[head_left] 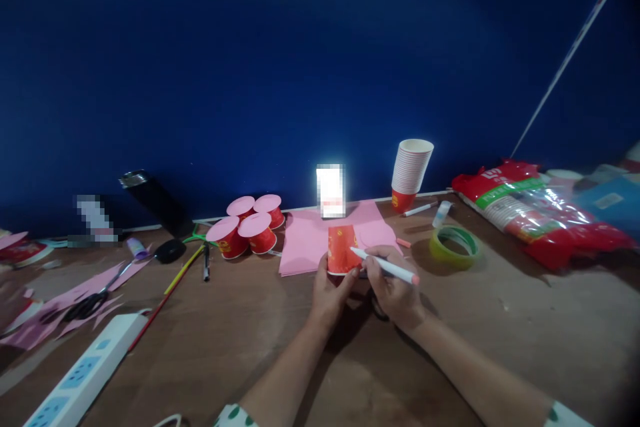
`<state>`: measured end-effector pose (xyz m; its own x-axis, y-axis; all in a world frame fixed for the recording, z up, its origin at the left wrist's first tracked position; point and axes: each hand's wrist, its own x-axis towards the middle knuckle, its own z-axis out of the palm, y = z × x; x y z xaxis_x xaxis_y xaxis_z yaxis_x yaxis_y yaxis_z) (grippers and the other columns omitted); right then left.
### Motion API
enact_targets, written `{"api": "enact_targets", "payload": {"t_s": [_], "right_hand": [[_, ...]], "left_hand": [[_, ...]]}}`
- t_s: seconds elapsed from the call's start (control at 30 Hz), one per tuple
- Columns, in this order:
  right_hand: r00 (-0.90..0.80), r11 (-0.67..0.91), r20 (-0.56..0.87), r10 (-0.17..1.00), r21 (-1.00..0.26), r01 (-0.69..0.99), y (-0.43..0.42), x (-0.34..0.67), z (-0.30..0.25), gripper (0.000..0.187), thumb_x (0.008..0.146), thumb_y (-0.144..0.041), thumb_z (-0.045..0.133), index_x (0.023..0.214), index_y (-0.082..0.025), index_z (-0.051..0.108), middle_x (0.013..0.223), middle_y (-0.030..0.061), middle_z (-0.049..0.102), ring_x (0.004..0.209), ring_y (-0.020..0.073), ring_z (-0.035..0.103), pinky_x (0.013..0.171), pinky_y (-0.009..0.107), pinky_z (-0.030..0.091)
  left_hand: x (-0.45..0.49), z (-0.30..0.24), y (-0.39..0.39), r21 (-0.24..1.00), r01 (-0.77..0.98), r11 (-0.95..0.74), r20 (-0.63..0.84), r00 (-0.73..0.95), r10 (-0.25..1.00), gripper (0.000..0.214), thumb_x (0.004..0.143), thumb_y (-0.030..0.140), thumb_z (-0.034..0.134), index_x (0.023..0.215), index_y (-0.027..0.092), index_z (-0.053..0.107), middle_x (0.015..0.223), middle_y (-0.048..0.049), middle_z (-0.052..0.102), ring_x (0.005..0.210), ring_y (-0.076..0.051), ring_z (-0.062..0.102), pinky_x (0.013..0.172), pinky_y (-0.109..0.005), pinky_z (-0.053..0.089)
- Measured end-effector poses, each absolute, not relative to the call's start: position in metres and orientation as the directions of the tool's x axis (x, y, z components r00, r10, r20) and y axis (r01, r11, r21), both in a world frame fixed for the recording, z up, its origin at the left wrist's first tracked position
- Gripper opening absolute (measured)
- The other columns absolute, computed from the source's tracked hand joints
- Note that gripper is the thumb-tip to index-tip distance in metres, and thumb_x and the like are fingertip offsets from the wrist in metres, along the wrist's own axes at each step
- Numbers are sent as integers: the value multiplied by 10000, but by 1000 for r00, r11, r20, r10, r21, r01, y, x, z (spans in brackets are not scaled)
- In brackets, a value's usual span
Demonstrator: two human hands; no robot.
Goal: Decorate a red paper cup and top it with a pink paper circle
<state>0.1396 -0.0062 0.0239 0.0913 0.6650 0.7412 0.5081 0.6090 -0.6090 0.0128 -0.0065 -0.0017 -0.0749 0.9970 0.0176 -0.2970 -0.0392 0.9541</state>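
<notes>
Between my hands a red paper cup (341, 248) with yellow marks is held upside down, its white rim at the bottom. My left hand (331, 290) grips the cup low on its left side and near its rim. In my right hand (393, 283) is a white marker (393, 268) with a coral end, its tip pointing at the cup's right side. Whether the tip touches the cup I cannot tell. Behind the cup lie pink paper sheets (305, 240). Something dark and curved, partly hidden, shows under my right hand.
Several red cups topped with pink discs (257, 233) stand left of the paper. To the right are a cup stack (413, 170), tape roll (455, 247) and red bag (520, 203). Scissors (90, 300), a power strip (85, 373) and a black bottle (157, 200) lie left. Another person's hand (10, 293) shows far left.
</notes>
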Motion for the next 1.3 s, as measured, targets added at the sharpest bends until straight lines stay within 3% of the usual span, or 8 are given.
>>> {"api": "enact_targets", "payload": {"t_s": [0.63,1.3], "right_hand": [[97,615,750,654,-602,508,-4,140,24,86,893,-216,517,896,-190,599,743,33,672,585,149,641,576,282,540],[95,600,735,671,-614,512,-5,140,25,85,881,-214,521,860,-197,602,738,33,676,636,159,650,614,284,543]], "left_hand": [[13,1,-7,971,-227,-71,52,-90,995,578,673,378,786,1151,157,548,1115,-106,688,1003,-216,652,888,-309,497],[15,6,-9,967,-246,-63,39,-103,994,572,641,405,796,1118,173,581,1097,-100,697,1010,-232,652,903,-336,489]]}}
